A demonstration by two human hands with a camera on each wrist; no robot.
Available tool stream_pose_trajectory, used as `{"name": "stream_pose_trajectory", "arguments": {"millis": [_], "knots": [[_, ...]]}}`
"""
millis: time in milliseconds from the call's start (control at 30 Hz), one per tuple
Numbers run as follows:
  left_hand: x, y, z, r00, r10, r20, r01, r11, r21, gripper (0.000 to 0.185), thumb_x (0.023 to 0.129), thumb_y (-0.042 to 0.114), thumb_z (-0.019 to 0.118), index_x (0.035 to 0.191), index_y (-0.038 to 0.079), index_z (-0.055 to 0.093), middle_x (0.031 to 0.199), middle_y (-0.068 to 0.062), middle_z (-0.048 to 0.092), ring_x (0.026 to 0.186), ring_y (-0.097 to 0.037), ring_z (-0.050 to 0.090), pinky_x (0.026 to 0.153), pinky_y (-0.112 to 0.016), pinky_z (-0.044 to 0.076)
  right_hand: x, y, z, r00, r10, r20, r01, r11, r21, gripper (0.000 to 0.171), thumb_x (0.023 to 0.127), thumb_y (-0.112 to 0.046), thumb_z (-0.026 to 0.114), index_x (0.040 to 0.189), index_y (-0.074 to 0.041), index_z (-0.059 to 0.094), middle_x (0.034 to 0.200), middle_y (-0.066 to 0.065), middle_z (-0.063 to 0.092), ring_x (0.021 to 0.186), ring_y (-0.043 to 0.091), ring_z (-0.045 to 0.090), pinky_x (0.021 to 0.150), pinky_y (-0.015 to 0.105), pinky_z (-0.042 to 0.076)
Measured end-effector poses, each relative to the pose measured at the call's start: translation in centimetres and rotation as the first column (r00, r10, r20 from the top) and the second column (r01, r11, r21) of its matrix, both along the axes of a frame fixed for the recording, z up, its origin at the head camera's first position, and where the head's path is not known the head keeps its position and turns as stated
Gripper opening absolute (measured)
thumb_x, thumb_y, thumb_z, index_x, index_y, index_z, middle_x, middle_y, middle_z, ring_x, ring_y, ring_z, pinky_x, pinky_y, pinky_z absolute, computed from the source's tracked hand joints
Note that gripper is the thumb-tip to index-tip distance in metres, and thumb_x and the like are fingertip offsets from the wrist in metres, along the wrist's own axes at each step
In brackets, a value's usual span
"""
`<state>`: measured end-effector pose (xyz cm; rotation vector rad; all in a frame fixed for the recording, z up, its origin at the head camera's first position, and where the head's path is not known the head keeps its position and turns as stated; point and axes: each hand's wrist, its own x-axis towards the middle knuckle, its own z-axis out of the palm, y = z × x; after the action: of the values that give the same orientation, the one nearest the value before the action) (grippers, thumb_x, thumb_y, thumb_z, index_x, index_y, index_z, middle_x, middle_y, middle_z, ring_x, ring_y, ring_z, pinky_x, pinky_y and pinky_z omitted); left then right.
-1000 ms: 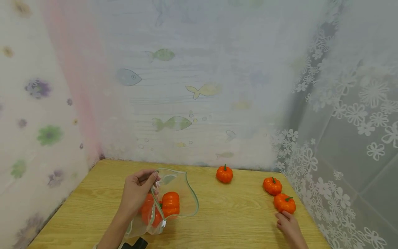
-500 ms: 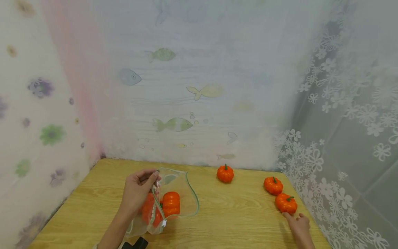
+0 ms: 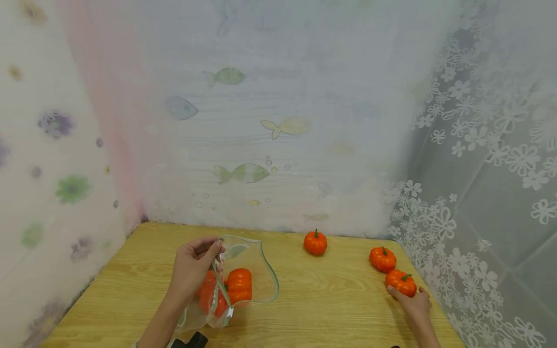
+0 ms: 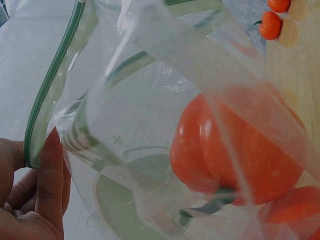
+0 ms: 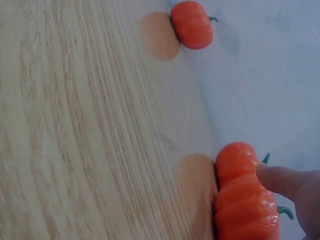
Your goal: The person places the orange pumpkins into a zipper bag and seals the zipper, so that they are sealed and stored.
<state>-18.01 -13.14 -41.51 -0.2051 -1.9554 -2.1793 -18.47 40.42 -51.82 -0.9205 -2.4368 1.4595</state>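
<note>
I am judging the work as roughly halfway. My left hand (image 3: 191, 266) is pinching the green zip edge of the clear bag (image 3: 243, 270) and holding its mouth up and open above the wooden surface (image 3: 322, 299). Inside the bag I am seeing two orange pumpkins (image 3: 239, 285), one partly behind my fingers, so that part looks done.

Three pumpkins are lying outside. The far pumpkin (image 3: 315, 242) is standing alone near the back wall, well apart from the bag. The middle pumpkin (image 3: 383, 259) is near the right curtain, and the nearest pumpkin (image 3: 401, 282) is touching it or almost touching it. My right hand (image 3: 413, 300) is closing around this nearest pumpkin from the near side: in the right wrist view one finger (image 5: 287, 181) is pressing on its side. In my judgement the grasp is only beginning and the pumpkin is not lifted.

Some things I cannot tell well. Most of the right fingers are cut off in the wrist view. The bottom of the bag is hidden by my left forearm, and a dark object (image 3: 189, 341) at the lower edge is cut off, so I cannot name it. The left wrist view is showing mostly blurred plastic.
</note>
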Motion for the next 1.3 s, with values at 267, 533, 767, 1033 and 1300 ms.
{"name": "stream_pose_trajectory", "arguments": {"millis": [267, 533, 767, 1033, 1300], "knots": [[0.0, 0.0, 0.0, 1.000, 0.008, -0.004, -0.008, 1.000, -0.008, 0.026, 0.103, 0.016, 0.064, 0.113, -0.008, 0.068, 0.087, -0.002, 0.073, 0.061, -0.016, 0.066, 0.059, -0.029, 0.063, -0.3, 0.8, -0.6, 0.998, -0.008, -0.070, 0.003, 0.997, -0.074, 0.112, 0.092, -0.027, 0.071, 0.151, 0.018, -0.013, 0.155, 0.048, -0.005, 0.147, 0.059, 0.006, 0.124, 0.063, 0.011], [0.1, 0.0, -0.1, 1.000, 0.020, -0.002, -0.020, 1.000, -0.016, 0.025, 0.102, 0.016, 0.065, 0.113, -0.006, 0.069, 0.087, -0.004, 0.073, 0.064, -0.015, 0.066, 0.059, -0.028, 0.062, -0.2, 1.5, -0.5, 0.996, 0.035, -0.078, -0.043, 0.993, -0.114, 0.106, 0.095, -0.032, 0.067, 0.153, 0.019, -0.007, 0.157, 0.045, 0.001, 0.146, 0.059, 0.012, 0.123, 0.064, 0.017], [0.0, 0.0, -0.2, 1.000, 0.013, -0.018, -0.013, 1.000, -0.013, 0.025, 0.102, 0.017, 0.066, 0.111, -0.005, 0.070, 0.088, -0.004, 0.074, 0.066, -0.013, 0.066, 0.059, -0.027, 0.062, -0.3, 1.6, -0.3, 0.996, 0.055, -0.071, -0.066, 0.986, -0.151, 0.107, 0.096, -0.031, 0.069, 0.153, 0.019, -0.007, 0.158, 0.044, 0.001, 0.147, 0.058, 0.013, 0.122, 0.063, 0.021], [0.1, -0.1, -0.4, 1.000, 0.013, -0.026, -0.013, 1.000, -0.007, 0.025, 0.102, 0.015, 0.065, 0.111, -0.007, 0.069, 0.086, -0.003, 0.074, 0.064, -0.013, 0.066, 0.058, -0.027, 0.062, -0.4, 1.6, -0.5, 0.986, -0.030, -0.166, -0.006, 0.978, -0.208, 0.108, 0.092, -0.024, 0.075, 0.156, 0.013, -0.005, 0.160, 0.041, -0.001, 0.149, 0.055, 0.012, 0.123, 0.060, 0.023], [0.2, -0.1, -0.4, 1.000, 0.010, -0.029, -0.011, 1.000, -0.003, 0.027, 0.102, 0.017, 0.065, 0.113, -0.008, 0.068, 0.087, -0.005, 0.074, 0.065, -0.013, 0.066, 0.058, -0.027, 0.062, -0.1, 1.7, -0.3, 0.979, -0.068, -0.193, 0.031, 0.981, -0.190, 0.113, 0.085, -0.022, 0.083, 0.157, 0.012, 0.002, 0.161, 0.040, 0.004, 0.151, 0.052, 0.011, 0.118, 0.050, 0.039]]}}
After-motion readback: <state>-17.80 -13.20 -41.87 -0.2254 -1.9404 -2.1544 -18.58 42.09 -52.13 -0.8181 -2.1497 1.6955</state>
